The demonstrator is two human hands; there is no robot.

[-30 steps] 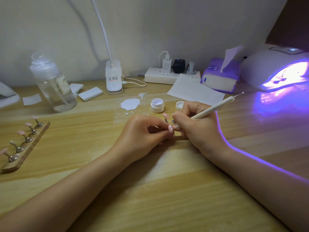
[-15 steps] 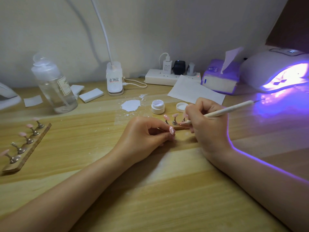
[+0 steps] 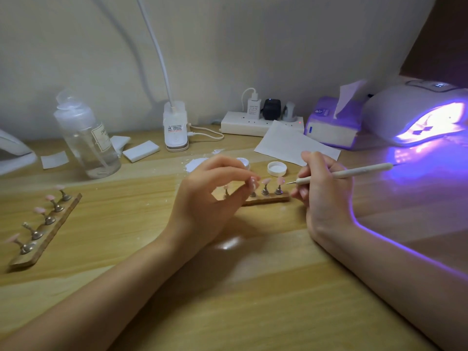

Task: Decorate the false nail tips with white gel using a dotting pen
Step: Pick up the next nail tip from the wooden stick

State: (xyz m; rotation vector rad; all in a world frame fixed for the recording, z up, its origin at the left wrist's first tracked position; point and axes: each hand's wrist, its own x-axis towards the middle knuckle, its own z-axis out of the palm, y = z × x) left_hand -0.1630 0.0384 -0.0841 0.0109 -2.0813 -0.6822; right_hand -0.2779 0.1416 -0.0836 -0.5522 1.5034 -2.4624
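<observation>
While the right hand point(image 3: 321, 188) gripped the dotting pen point(image 3: 342, 173), its point near a nail tip point(image 3: 280, 180), light dabs seemed wise; the left hand point(image 3: 212, 196) curled loosely, apparently holding nothing.

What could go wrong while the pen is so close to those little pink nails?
The dotting pen in the right hand points its tip right beside the end nail tip, so a slip might smear it. The left hand hovers over the wooden stand and might bump the nails. The gel jar sits open behind that hand and could tip.

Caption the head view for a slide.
Right hand aims a white dotting pen at pink nail tips on a wooden stand.
</observation>
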